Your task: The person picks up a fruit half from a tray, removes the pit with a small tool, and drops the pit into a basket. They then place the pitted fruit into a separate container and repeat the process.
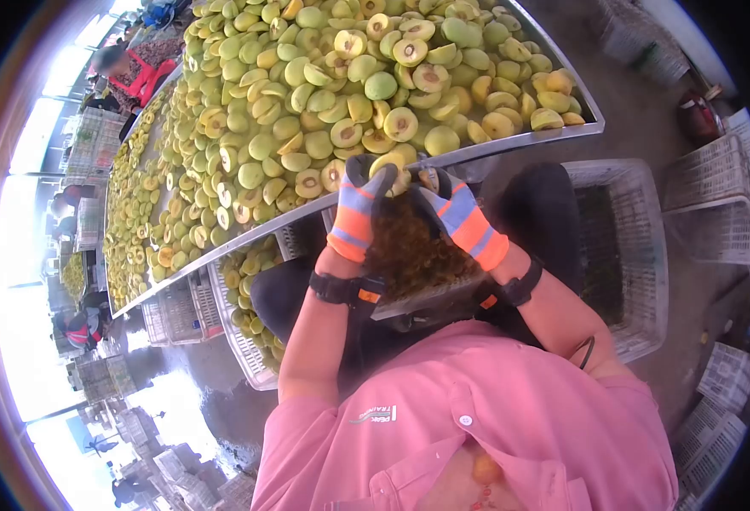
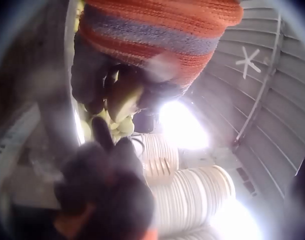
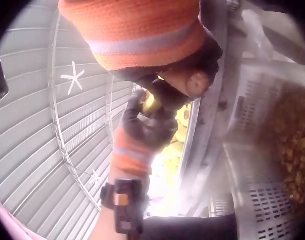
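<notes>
My left hand point(image 1: 364, 198), in an orange and grey striped glove, grips a yellow-green fruit point(image 1: 389, 166) at the near rim of a long metal tray point(image 1: 511, 145). My right hand point(image 1: 451, 209), gloved the same, curls round a second fruit piece point(image 1: 428, 179) right beside it. The two hands almost touch. The left wrist view has the left glove point(image 2: 142, 45) closed round yellow fruit flesh point(image 2: 123, 97). In the right wrist view the right glove point(image 3: 142, 35) pinches a rounded pale piece point(image 3: 195, 82). Directly below both hands lies a heap of brown pits point(image 1: 409, 251).
The tray is heaped with several halved fruits point(image 1: 341, 94). The pits lie in a white plastic crate point(image 3: 252, 150). Another crate point(image 1: 639, 255) stands to the right, and one with whole fruit point(image 1: 243, 289) sits under the tray on the left. More crates point(image 1: 715, 204) stand stacked at right. Another person point(image 1: 128, 72) works far left.
</notes>
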The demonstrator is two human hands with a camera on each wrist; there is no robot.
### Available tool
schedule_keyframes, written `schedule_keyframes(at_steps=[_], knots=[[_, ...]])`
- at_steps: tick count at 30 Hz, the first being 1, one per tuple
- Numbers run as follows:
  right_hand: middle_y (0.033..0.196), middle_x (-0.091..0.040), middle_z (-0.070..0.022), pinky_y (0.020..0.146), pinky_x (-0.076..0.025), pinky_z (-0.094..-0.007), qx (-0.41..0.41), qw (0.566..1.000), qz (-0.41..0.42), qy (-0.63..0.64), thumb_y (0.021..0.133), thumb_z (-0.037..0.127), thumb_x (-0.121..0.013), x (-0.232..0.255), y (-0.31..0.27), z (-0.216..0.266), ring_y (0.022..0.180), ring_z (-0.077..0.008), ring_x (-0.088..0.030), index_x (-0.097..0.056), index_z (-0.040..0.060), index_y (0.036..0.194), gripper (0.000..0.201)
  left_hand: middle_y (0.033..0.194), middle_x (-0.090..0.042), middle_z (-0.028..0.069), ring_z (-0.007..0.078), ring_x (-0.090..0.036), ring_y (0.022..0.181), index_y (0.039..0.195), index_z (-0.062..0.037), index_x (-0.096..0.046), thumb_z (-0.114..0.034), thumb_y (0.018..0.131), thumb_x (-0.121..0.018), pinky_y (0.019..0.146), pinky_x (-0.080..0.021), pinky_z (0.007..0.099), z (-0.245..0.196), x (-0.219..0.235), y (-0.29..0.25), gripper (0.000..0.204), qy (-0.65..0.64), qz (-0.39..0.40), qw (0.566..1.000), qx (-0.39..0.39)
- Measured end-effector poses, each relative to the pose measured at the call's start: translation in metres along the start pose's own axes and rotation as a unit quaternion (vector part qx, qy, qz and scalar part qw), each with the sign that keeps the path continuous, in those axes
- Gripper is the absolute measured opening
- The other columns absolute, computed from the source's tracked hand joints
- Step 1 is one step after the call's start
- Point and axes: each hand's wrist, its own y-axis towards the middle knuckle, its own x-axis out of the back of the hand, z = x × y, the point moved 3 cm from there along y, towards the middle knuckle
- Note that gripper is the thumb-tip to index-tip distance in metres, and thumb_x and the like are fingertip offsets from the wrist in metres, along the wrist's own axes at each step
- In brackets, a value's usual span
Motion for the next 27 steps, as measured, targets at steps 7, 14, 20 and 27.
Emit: schedule_keyframes(at_steps=[7,14,20,27], knots=[[0.087,-0.068,-0.0077,0.073,-0.048,-0.0299,-0.016,0.993,0.057,-0.100,0.085,0.013,-0.066,-0.012,-0.004,0.012,0.080,-0.0127,-0.059,-0.064,0.0002,0.103,0.022,0.109,-0.059,0.0122,0.0198,-0.059,0.093,0.119,0.0017,-0.051,0.000,0.084,-0.061,0.078,-0.050,0.0301,-0.014,-0.006,-0.033,0.036,-0.200,0.035,0.979,0.033],[0.091,-0.070,-0.0100,0.073,-0.049,-0.0315,0.083,0.979,0.039,-0.183,0.083,0.013,-0.068,-0.008,-0.009,0.011,0.080,-0.0175,-0.063,-0.065,0.0006,0.102,0.023,0.103,-0.064,0.0141,0.0257,-0.063,0.093,0.117,0.0025,-0.053,0.004,0.078,-0.065,0.081,-0.052,0.0338,-0.021,0.005,-0.035,0.040,0.278,0.119,0.918,-0.258],[0.089,-0.070,-0.0133,0.070,-0.051,-0.0347,0.123,0.961,0.005,-0.247,0.080,0.014,-0.070,-0.010,-0.006,0.019,0.081,-0.0272,-0.066,-0.066,0.0025,0.098,0.022,0.096,-0.066,0.0075,0.0170,-0.062,0.086,0.109,-0.0004,-0.060,-0.009,0.089,-0.060,0.076,-0.050,0.0290,0.004,-0.004,-0.033,0.021,-0.053,0.029,0.998,-0.026],[0.089,-0.070,-0.0121,0.070,-0.051,-0.0340,0.087,0.962,0.014,-0.260,0.079,0.014,-0.071,-0.011,0.000,0.007,0.079,-0.0239,-0.067,-0.067,0.0027,0.097,0.022,0.091,-0.063,0.0013,0.0087,-0.055,0.080,0.103,0.0001,-0.062,-0.012,0.095,-0.052,0.070,-0.046,0.0244,0.018,-0.017,-0.045,0.017,-0.060,-0.117,0.990,-0.047]])
